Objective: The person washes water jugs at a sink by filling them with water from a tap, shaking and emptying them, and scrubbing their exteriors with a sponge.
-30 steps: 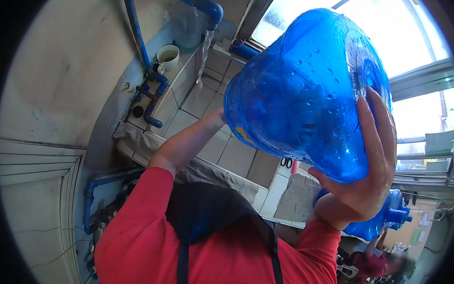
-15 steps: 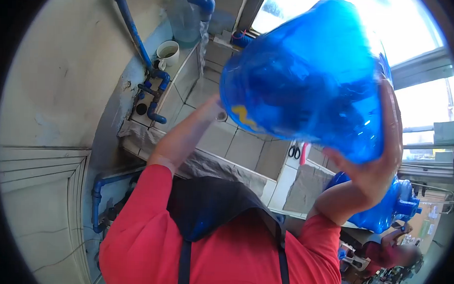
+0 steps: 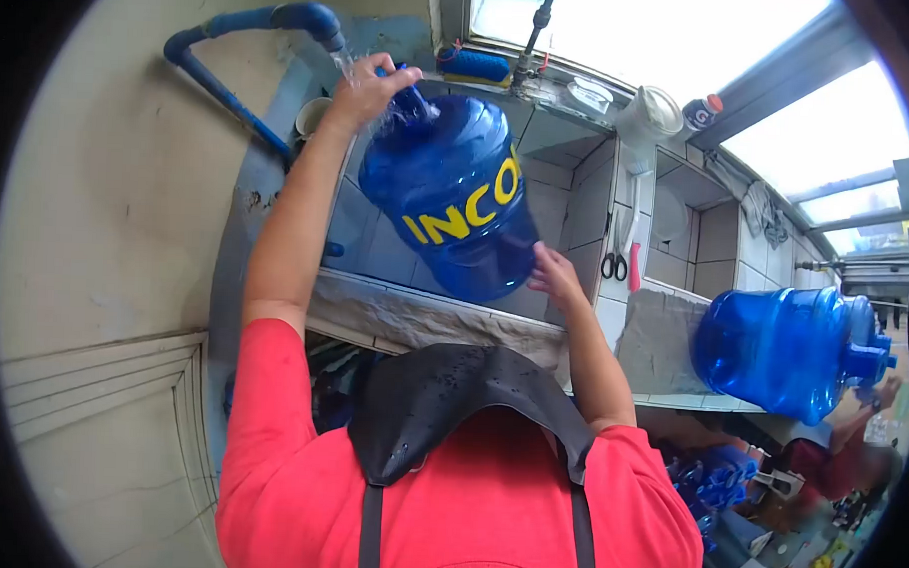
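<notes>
A big blue water jug [image 3: 443,188] with yellow letters is tilted over the tiled sink [image 3: 365,256], its neck pointing up and left. My left hand [image 3: 366,96] grips the jug at its neck, fingers near the mouth. My right hand [image 3: 558,278] is pressed against the lower right side by the jug's base. Water runs from the blue pipe spout [image 3: 328,34] and splashes over my left hand and the jug's neck. How much goes into the mouth I cannot tell.
Right of the sink lie scissors [image 3: 613,262] and a pink-handled tool [image 3: 634,265]. Another blue jug [image 3: 773,345] lies on its side on the counter. A blue brush [image 3: 472,64], a plastic tub [image 3: 653,116] and a bottle [image 3: 701,110] line the window side. A person [image 3: 849,458] is at lower right.
The jug has come down from high on the right into the sink, neck turned toward the spout. My left hand has moved up to the neck; my right hand has lowered with the jug.
</notes>
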`<state>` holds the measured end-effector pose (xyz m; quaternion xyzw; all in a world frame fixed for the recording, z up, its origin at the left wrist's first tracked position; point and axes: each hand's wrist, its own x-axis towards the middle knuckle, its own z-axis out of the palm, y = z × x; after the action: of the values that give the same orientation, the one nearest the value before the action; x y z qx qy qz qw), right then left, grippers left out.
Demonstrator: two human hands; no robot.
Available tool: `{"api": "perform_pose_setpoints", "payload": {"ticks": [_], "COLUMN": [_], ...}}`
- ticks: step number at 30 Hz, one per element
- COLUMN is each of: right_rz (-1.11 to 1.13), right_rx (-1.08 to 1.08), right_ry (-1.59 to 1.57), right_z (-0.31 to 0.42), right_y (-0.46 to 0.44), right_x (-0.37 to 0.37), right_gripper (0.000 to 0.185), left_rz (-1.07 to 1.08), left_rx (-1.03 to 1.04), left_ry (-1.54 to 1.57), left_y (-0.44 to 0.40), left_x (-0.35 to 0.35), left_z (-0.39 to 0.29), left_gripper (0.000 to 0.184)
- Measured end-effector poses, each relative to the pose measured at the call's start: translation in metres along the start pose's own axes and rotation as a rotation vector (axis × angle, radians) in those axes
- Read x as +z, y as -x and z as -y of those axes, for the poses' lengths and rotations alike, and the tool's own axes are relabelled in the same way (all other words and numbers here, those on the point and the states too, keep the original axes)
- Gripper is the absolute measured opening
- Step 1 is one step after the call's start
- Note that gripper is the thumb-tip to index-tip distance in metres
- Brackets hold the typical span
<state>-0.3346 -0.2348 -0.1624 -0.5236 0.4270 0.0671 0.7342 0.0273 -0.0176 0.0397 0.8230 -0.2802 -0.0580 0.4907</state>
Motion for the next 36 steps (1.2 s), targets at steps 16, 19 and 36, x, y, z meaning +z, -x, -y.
{"api": "perform_pose_setpoints", "payload": {"ticks": [16, 19, 36], "right_rz": [0.187, 0.146, 0.165], "right_rx": [-0.205, -0.228, -0.192], "right_ry": [1.137, 1.092, 1.128], "right_z": [-0.055, -0.06, -0.047], "right_y": [-0.037, -0.04, -0.024], "right_x": [-0.013, -0.015, -0.013], "right_gripper": [0.065, 0.065, 0.062], "left_rz": [-0.093, 0.067, 0.192], "left_rx": [0.268, 0.178, 0.633], "left_ry": [-0.53, -0.498, -0.849], "left_y": [0.064, 0.069, 0.081], "left_x": [0.009, 0.006, 0.099], "left_z": [-0.019, -0.033, -0.091], "left_gripper": [0.038, 0.035, 0.052]}}
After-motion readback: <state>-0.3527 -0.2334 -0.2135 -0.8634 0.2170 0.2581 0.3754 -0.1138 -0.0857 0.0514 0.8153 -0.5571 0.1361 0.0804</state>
